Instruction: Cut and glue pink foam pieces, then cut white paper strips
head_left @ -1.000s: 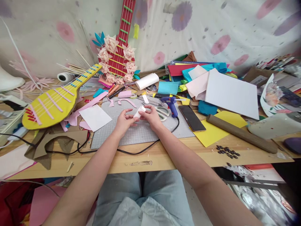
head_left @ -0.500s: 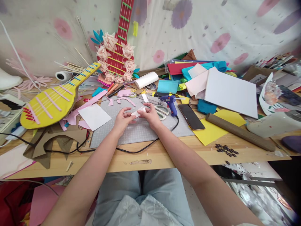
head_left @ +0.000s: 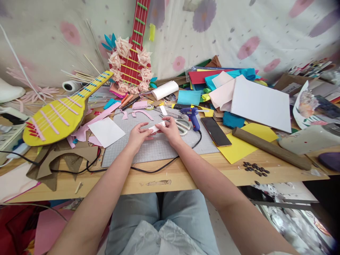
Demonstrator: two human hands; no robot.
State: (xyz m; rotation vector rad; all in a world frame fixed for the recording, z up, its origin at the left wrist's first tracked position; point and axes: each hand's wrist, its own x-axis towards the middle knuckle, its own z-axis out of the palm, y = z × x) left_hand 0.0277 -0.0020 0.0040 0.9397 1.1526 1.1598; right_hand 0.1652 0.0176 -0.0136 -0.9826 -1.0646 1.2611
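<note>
A small white strip, paper or foam sheet (head_left: 157, 127), is held between my two hands above the grey cutting mat (head_left: 148, 154). My left hand (head_left: 138, 136) pinches its left end between thumb and forefinger. At the other end, my right hand (head_left: 171, 131) grips it with thumb and fingers. Just right of my right hand lie scissors (head_left: 183, 127) with pale handles, partly hidden by the hand. Another white strip (head_left: 163, 110) rests on the mat beyond my fingers. A white square sheet (head_left: 106, 131) lies left of my left hand.
A blue glue gun (head_left: 193, 118) stands right of the scissors, its black cable crossing the mat. Beside it are a phone (head_left: 215, 131), yellow sheet (head_left: 239, 148) and brown tube (head_left: 271, 148). A yellow craft lute (head_left: 55, 120) lies left; a red flowered one (head_left: 132, 65) leans behind.
The white strip has turned slightly in my fingers and my right fingertips have shifted a little. Everything else on the table stays in place.
</note>
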